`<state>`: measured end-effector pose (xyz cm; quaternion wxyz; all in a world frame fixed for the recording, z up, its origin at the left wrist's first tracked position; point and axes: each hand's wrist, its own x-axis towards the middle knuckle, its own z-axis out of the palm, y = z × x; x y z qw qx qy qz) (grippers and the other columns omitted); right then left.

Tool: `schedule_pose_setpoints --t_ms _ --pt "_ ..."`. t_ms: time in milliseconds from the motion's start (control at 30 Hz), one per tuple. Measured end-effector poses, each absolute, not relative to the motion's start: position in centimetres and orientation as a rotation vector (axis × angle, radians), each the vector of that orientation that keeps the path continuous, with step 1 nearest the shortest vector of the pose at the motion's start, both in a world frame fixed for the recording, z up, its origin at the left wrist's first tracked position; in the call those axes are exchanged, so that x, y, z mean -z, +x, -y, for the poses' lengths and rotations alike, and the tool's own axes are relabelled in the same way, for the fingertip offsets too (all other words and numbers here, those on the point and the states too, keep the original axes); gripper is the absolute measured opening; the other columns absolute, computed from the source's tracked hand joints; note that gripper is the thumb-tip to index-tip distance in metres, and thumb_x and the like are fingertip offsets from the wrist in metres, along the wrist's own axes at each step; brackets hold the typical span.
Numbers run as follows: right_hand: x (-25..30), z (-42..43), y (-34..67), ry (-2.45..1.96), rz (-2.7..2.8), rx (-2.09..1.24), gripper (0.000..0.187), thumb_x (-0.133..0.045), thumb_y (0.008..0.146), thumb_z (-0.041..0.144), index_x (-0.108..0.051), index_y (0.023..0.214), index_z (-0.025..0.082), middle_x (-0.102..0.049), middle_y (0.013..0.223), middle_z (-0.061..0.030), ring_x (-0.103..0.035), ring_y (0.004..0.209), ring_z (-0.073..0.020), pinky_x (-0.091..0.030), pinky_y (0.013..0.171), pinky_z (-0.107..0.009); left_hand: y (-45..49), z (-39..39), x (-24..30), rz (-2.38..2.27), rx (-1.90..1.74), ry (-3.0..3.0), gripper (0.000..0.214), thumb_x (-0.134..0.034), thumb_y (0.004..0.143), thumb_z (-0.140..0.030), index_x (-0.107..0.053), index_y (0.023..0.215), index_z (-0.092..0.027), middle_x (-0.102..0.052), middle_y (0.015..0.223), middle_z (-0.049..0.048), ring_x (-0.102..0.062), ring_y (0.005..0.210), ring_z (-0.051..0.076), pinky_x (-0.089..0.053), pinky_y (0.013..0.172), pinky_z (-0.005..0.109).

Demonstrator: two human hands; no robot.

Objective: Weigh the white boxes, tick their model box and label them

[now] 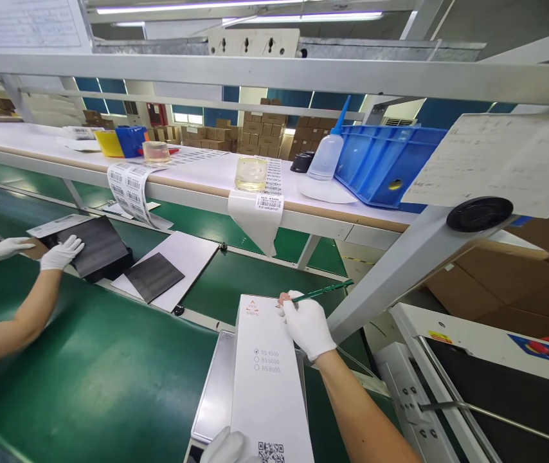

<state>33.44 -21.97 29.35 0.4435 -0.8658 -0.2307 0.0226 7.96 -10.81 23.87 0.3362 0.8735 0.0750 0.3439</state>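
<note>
At the left of the frame, a co-worker's gloved hand (62, 252) lies on a black box (101, 247); this is apart from the person's own work. At the bottom centre, the person's left hand (226, 447), in a white glove, is at the lower left part of the white box (267, 379). The frame cuts this hand, so I cannot tell if it grips the box or only steadies it. The white box is in the lower centre, over a metal plate (214, 392), and its long axis runs from the bottom edge up toward the middle, leaning slightly left. Its printed list (267, 360), with a tick at BS 4500, is below and to the left of the right hand (308, 325). This hand is nearer to the list; it is at the box's upper right corner, fingers closed around a green pen (325, 290), forearm coming from the lower right.
</note>
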Motion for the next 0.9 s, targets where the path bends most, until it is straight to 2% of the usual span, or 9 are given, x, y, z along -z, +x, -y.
schedule_pose_setpoints --t_ms 133,200,233,300,400,467,533,667,900 --pt "-28.6 22.3 33.1 -2.099 0.480 0.094 0.045 -0.040 0.091 0.057 -0.057 0.071 0.022 -0.067 0.066 -0.0077 -0.063 0.062 -0.0229 -0.043 0.061 -0.032 9.0 -1.2 -29.0 -0.283 -1.097 2.268 0.065 -0.058 0.068 -0.058 -0.048 0.131 -0.063 -0.055 0.137 -0.0077 -0.027 0.150 0.042 -0.051 0.091 0.072" --pt "-28.5 22.9 32.8 -1.965 0.446 0.143 0.048 -0.042 0.092 0.062 -0.059 0.077 0.021 -0.068 0.068 -0.0076 -0.062 0.061 -0.0220 -0.046 0.061 -0.032 9.7 -6.2 -31.6 -0.318 -1.295 2.246 0.055 -0.048 0.081 -0.054 -0.040 0.134 -0.069 -0.055 0.137 -0.0085 -0.020 0.153 0.037 -0.037 0.106 0.077" --pt "-28.7 23.2 32.7 -1.905 0.450 0.169 0.049 -0.043 0.093 0.064 -0.060 0.080 0.020 -0.068 0.070 -0.0076 -0.063 0.061 -0.0217 -0.048 0.062 -0.032 10.2 -7.5 -32.6 -0.307 -1.445 2.251 0.047 -0.038 0.089 -0.052 -0.041 0.132 -0.070 -0.057 0.132 -0.0075 -0.024 0.153 0.035 -0.034 0.108 0.078" --pt "-29.5 23.7 32.8 -1.852 0.506 0.251 0.049 -0.046 0.094 0.064 -0.062 0.083 0.019 -0.069 0.071 -0.0073 -0.064 0.064 -0.0217 -0.050 0.065 -0.033 12.2 -7.4 -33.6 -0.230 -1.635 2.272 0.042 -0.032 0.095 -0.050 -0.053 0.130 -0.059 -0.062 0.125 -0.0011 -0.037 0.147 0.035 -0.040 0.107 0.074" --pt "-32.3 23.6 33.7 -1.820 0.663 0.441 0.041 -0.047 0.099 0.054 -0.067 0.094 0.018 -0.071 0.079 -0.0065 -0.066 0.065 -0.0197 -0.052 0.065 -0.031 17.7 -3.0 -34.4 -0.071 -1.657 2.334 0.036 -0.056 0.088 -0.051 -0.065 0.119 -0.036 -0.068 0.118 0.0062 -0.061 0.124 0.033 -0.056 0.096 0.055" --pt "-35.0 22.8 34.6 -1.783 0.823 0.646 0.032 -0.045 0.102 0.041 -0.067 0.105 0.018 -0.073 0.087 -0.0060 -0.067 0.068 -0.0183 -0.053 0.068 -0.030 22.5 -0.5 -36.1 -0.021 -1.696 2.336 0.032 -0.061 0.088 -0.042 -0.063 0.116 -0.026 -0.069 0.117 0.0082 -0.064 0.115 0.028 -0.054 0.098 0.049" --pt "-37.9 21.8 35.6 -1.760 1.007 0.945 0.026 -0.045 0.103 0.029 -0.066 0.111 0.017 -0.072 0.093 -0.0071 -0.068 0.080 -0.0196 -0.053 0.076 -0.032 26.9 0.0 -38.9 -0.028 -1.788 2.300 0.030 -0.062 0.088 -0.042 -0.062 0.107 -0.019 -0.070 0.112 0.0109 -0.064 0.111 0.028 -0.052 0.099 0.047" --pt "-43.0 19.5 37.0 -1.828 1.183 1.430 0.019 -0.053 0.099 0.026 -0.068 0.100 0.014 -0.070 0.093 -0.0104 -0.062 0.093 -0.0267 -0.046 0.082 -0.039 31.8 -2.2 -43.3 -0.192 -1.783 2.375 0.045 -0.066 0.080 -0.059 -0.063 0.093 -0.016 -0.070 0.092 0.0110 -0.065 0.093 0.030 -0.051 0.085 0.047" --pt "-45.8 16.8 38.8 -2.106 1.204 1.520 0.024 -0.059 0.097 0.037 -0.071 0.090 0.018 -0.065 0.086 -0.0101 -0.053 0.093 -0.0292 -0.033 0.075 -0.040 32.6 -3.1 -42.1 -0.189 -1.833 2.371 0.044 -0.070 0.077 -0.060 -0.060 0.087 -0.019 -0.069 0.092 0.0087 -0.063 0.092 0.027 -0.047 0.091 0.045"
